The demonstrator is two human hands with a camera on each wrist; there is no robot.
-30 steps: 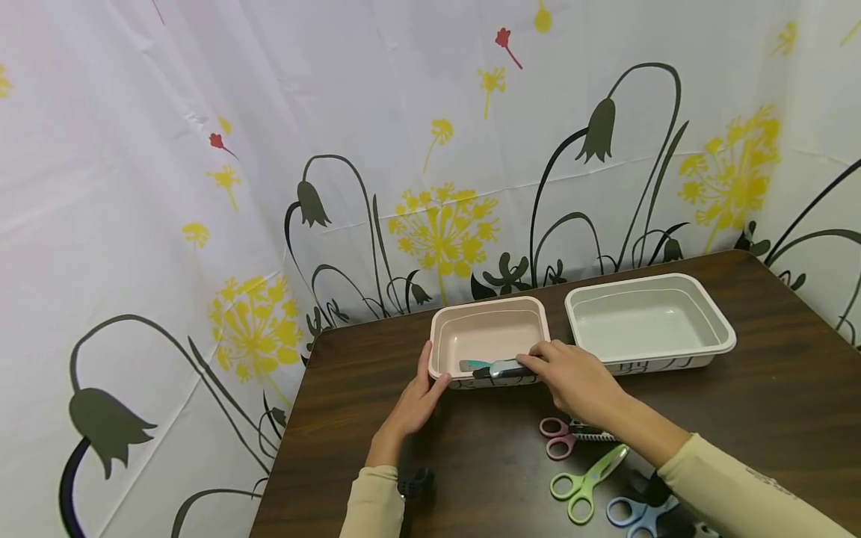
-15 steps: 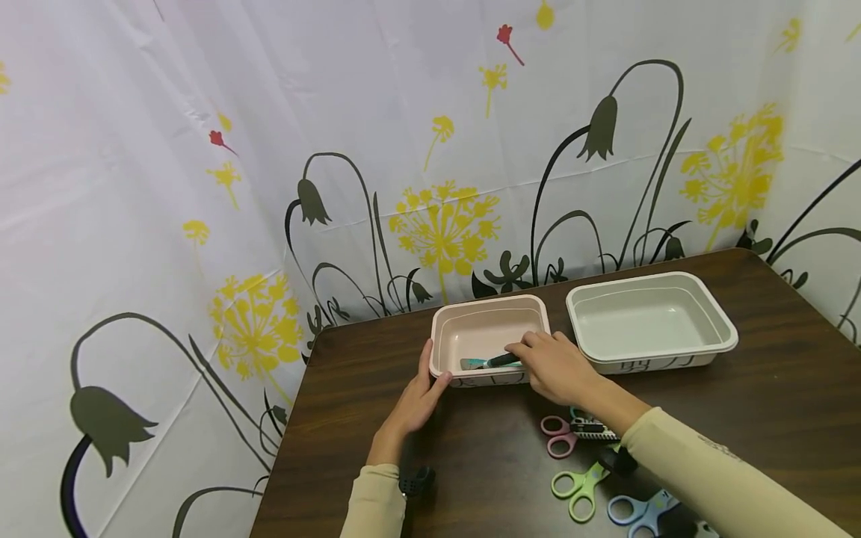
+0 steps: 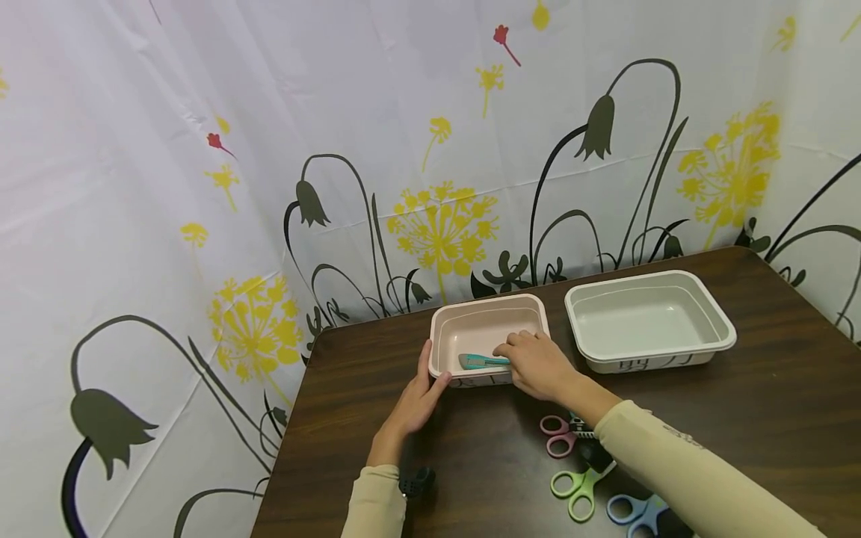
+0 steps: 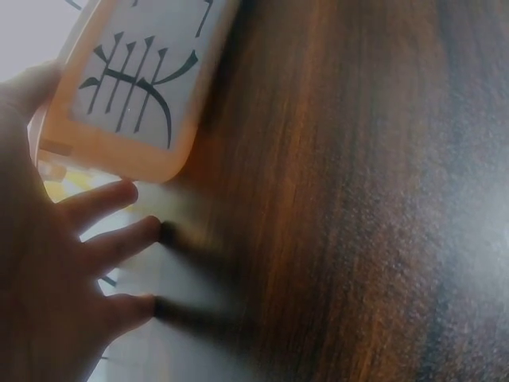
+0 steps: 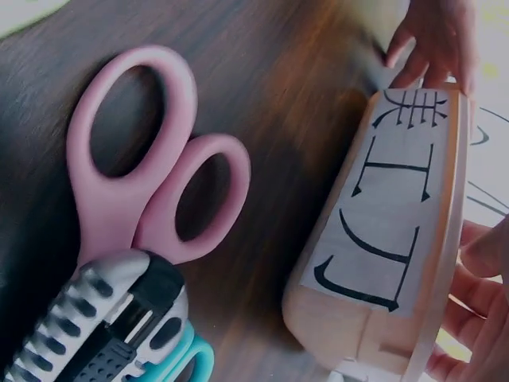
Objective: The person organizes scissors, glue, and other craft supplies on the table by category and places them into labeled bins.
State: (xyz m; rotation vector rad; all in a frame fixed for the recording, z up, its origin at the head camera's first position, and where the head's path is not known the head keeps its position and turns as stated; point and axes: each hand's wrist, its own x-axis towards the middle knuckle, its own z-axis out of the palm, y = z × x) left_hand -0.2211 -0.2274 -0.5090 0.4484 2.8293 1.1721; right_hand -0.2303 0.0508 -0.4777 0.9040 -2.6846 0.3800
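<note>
My left hand [image 3: 411, 402] steadies the front left corner of the pink bin [image 3: 464, 308], thumb at the front rim and the other fingers spread along the side. Dark lettering on a white label marks the bin's front wall in the left wrist view. My right hand [image 3: 538, 365] reaches over the front right rim, its fingertips down inside the bin. A slim teal tool with a grey end [image 3: 483, 362] lies in the bin along the front wall, its right end covered by my right hand. I cannot tell whether that hand still holds the dark-handled tool, now hidden.
A larger pale grey-green bin [image 3: 649, 357] stands to the right. Nearer me lie pink-handled scissors [image 5: 107, 215], a ridged silver and black cutter [image 5: 131, 318], green scissors [image 3: 582, 489] and blue scissors [image 3: 639, 512]. A patterned curtain [image 3: 377, 90] hangs behind the table.
My right hand has moved left and lowered the dark-handled tool into the pink bin, where it is now out of sight. The left hand has stayed at the corner.
</note>
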